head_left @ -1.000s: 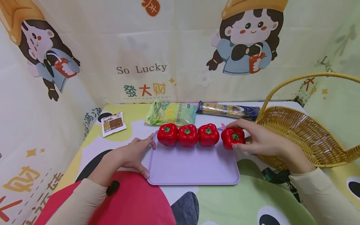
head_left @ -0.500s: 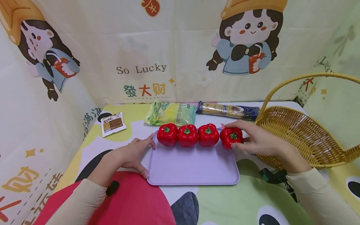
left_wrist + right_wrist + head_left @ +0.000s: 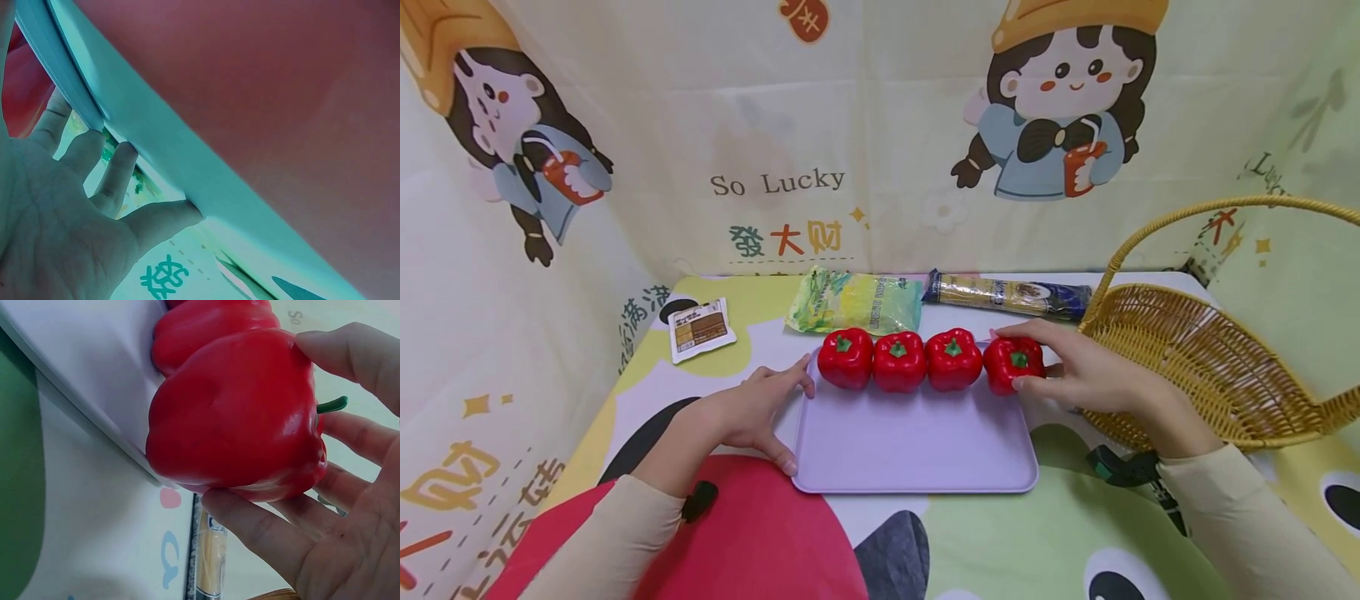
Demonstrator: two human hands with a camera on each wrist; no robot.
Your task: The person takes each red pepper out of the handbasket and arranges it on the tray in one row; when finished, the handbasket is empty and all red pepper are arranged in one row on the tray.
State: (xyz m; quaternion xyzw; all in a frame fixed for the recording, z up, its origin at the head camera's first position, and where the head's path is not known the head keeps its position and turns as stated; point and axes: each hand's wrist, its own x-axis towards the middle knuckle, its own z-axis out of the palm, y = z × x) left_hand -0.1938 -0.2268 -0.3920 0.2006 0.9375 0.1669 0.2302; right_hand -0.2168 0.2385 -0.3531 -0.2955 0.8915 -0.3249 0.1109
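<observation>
My right hand (image 3: 1078, 367) grips a red bell pepper (image 3: 1002, 371) with a green stem at the purple tray's (image 3: 917, 446) right back corner. In the right wrist view the thumb and fingers (image 3: 250, 528) spread round this pepper's (image 3: 231, 412) stem end. Along the tray's back edge stand three more red bell peppers (image 3: 899, 373) in a row, stems up; the held one sits close beside the rightmost. My left hand (image 3: 752, 412) rests at the tray's left edge, thumb near the front corner, fingers extended toward the back. Its fingertips (image 3: 190, 209) touch the rim in the left wrist view.
Behind the tray lie a green-yellow packet (image 3: 857, 302) and a long blue-and-gold pack (image 3: 1007, 294). To the left is a small white-brown sachet (image 3: 702, 331). A wicker basket (image 3: 1195, 358) with a tall handle stands at the right, close behind the right hand.
My right hand has moved slightly left with the bell pepper, closing the gap to the row. The left hand and the tray have stayed nearly still.
</observation>
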